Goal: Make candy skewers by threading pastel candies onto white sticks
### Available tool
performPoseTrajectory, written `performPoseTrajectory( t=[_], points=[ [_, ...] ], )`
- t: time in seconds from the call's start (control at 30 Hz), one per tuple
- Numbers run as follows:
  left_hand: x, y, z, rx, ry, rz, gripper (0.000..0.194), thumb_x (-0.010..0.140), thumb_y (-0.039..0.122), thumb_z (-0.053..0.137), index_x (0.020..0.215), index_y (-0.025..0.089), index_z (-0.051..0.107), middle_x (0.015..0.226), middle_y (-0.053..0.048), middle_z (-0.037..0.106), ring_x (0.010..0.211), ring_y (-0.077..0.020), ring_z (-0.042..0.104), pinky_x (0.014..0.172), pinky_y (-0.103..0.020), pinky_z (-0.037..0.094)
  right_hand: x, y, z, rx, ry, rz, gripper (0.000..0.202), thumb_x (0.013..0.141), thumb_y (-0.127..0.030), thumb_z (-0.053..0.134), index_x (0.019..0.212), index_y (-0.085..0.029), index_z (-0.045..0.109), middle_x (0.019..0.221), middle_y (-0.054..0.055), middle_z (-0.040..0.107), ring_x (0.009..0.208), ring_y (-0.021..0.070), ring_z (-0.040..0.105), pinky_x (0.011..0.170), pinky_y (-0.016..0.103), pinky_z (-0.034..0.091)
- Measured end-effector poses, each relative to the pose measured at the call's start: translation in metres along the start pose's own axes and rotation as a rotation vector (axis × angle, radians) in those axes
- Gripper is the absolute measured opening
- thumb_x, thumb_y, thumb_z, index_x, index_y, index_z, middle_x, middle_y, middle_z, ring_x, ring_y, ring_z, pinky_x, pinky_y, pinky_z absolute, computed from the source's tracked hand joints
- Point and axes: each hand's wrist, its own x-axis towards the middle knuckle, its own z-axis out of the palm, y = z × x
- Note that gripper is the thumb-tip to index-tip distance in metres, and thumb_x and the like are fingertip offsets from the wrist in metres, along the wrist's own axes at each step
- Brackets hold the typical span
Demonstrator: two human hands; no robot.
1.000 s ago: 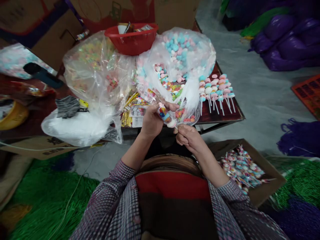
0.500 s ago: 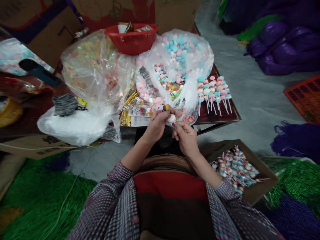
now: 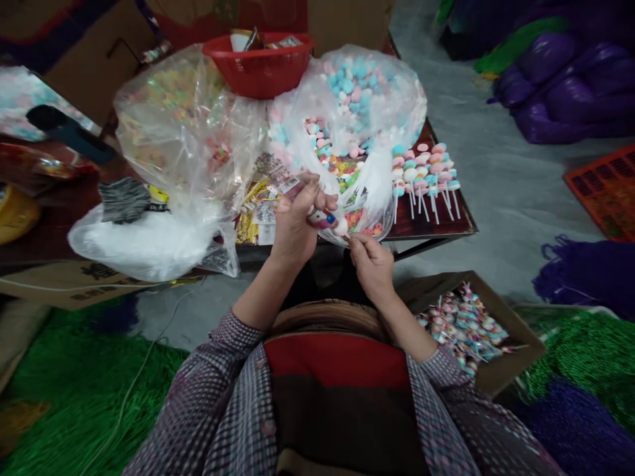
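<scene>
My left hand [image 3: 299,218] is closed around a small printed plastic wrapper [image 3: 321,218] at the table's front edge. Inside the wrapper's lower end sits a marshmallow skewer, whose pale bottom marshmallow [image 3: 340,227] shows between my hands. The fingers of my right hand [image 3: 371,266] pinch the lower end of that skewer; its stick is mostly hidden by them. Just behind lies an open clear bag [image 3: 380,192] of loose marshmallows and ring-shaped candies. To its right, several unwrapped marshmallow skewers [image 3: 425,173] lie in rows, sticks towards me. Flat printed wrappers [image 3: 265,215] with gold ties lie left of my hands.
A cardboard box [image 3: 526,367] of wrapped skewers stands low at my right. A red basket [image 3: 258,69] is at the back, with a big candy bag [image 3: 169,119] left of it. A white plastic bag [image 3: 143,248] overhangs the front edge at left.
My left hand has moved left and up, its fingers now curled around the wrapper. My right hand keeps its pinch, almost in place. The view has shifted slightly.
</scene>
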Motion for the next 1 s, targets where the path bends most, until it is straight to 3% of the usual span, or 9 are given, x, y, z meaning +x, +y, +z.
performPoseTrajectory(
  t=[0.13, 0.23, 0.33, 0.43, 0.57, 0.73, 0.8, 0.87, 1.0],
  points=[
    [-0.001, -0.015, -0.001, -0.037, 0.059, -0.015, 0.017, 0.087, 0.039, 0.074, 0.089, 0.024, 0.064, 0.060, 0.009, 0.051, 0.060, -0.0076, 0.061, 0.083, -0.028, 0.055, -0.001, -0.004, 0.001, 0.234, -0.236, 0.215, 0.043, 0.090, -0.063, 0.061, 0.090, -0.021, 0.071, 0.046, -0.009, 0.039, 0.042, 0.0078, 0.032, 0.046, 0.025, 0.029],
    [0.003, -0.012, -0.007, -0.038, 0.072, -0.028, 0.017, 0.088, 0.038, 0.072, 0.089, 0.024, 0.064, 0.059, 0.009, 0.049, 0.058, -0.0070, 0.058, 0.083, -0.028, 0.055, 0.000, -0.005, -0.001, 0.226, -0.347, 0.221, 0.043, 0.086, -0.058, 0.069, 0.108, -0.022, 0.070, 0.055, -0.007, 0.055, 0.045, 0.0081, 0.040, 0.048, 0.024, 0.032],
    [0.006, -0.013, -0.009, -0.051, 0.054, -0.008, 0.018, 0.086, 0.037, 0.075, 0.087, 0.023, 0.062, 0.059, 0.010, 0.049, 0.058, -0.0069, 0.059, 0.082, -0.028, 0.054, -0.002, -0.005, -0.001, 0.032, -0.239, 0.088, 0.032, 0.083, -0.049, 0.075, 0.101, -0.023, 0.071, 0.059, -0.006, 0.058, 0.051, 0.0094, 0.047, 0.051, 0.024, 0.037],
    [-0.002, -0.025, -0.009, -0.052, -0.009, -0.023, 0.025, 0.080, 0.037, 0.081, 0.086, 0.024, 0.061, 0.056, 0.010, 0.049, 0.058, -0.0077, 0.059, 0.074, -0.026, 0.053, -0.005, -0.006, 0.006, -0.036, -0.130, 0.054, 0.029, 0.089, -0.051, 0.066, 0.089, -0.023, 0.071, 0.052, -0.007, 0.052, 0.047, 0.0090, 0.043, 0.050, 0.025, 0.035],
    [-0.015, -0.034, -0.014, -0.009, -0.096, -0.128, 0.037, 0.072, 0.046, 0.087, 0.092, 0.024, 0.064, 0.063, 0.006, 0.059, 0.066, -0.0114, 0.065, 0.061, -0.025, 0.048, -0.005, -0.003, 0.014, 0.235, -0.289, 0.253, 0.043, 0.088, -0.063, 0.064, 0.094, -0.021, 0.071, 0.044, -0.011, 0.041, 0.037, 0.0063, 0.032, 0.044, 0.023, 0.030],
    [-0.003, -0.009, -0.030, -0.044, -0.194, -0.085, 0.078, 0.053, 0.067, 0.090, 0.118, 0.029, 0.067, 0.095, -0.004, 0.076, 0.101, -0.0243, 0.074, 0.074, -0.031, 0.057, 0.001, 0.001, 0.012, 0.247, -0.276, 0.267, 0.046, 0.084, -0.063, 0.069, 0.095, -0.019, 0.073, 0.045, -0.012, 0.040, 0.039, 0.0052, 0.033, 0.044, 0.022, 0.029],
    [0.005, 0.001, -0.032, -0.079, -0.131, -0.046, 0.072, 0.059, 0.069, 0.087, 0.117, 0.030, 0.067, 0.089, -0.003, 0.075, 0.100, -0.0241, 0.074, 0.074, -0.030, 0.057, 0.002, 0.001, 0.011, 0.204, -0.278, 0.243, 0.045, 0.084, -0.063, 0.068, 0.095, -0.019, 0.073, 0.048, -0.011, 0.042, 0.041, 0.0058, 0.035, 0.044, 0.023, 0.029],
    [0.009, 0.003, -0.029, -0.071, -0.029, -0.032, 0.050, 0.074, 0.060, 0.082, 0.110, 0.028, 0.068, 0.075, 0.000, 0.070, 0.090, -0.0200, 0.075, 0.071, -0.028, 0.056, 0.003, -0.001, 0.010, 0.139, -0.273, 0.193, 0.044, 0.086, -0.061, 0.067, 0.098, -0.020, 0.072, 0.050, -0.010, 0.044, 0.044, 0.0066, 0.037, 0.046, 0.023, 0.029],
    [0.003, -0.012, -0.018, -0.076, 0.048, -0.029, 0.020, 0.087, 0.039, 0.075, 0.086, 0.023, 0.063, 0.057, 0.007, 0.053, 0.065, -0.0112, 0.067, 0.067, -0.024, 0.053, 0.001, -0.005, 0.015, -0.012, -0.111, 0.016, 0.037, 0.089, -0.058, 0.066, 0.095, -0.022, 0.068, 0.055, -0.008, 0.050, 0.050, 0.0080, 0.043, 0.052, 0.024, 0.035]
  ],
)
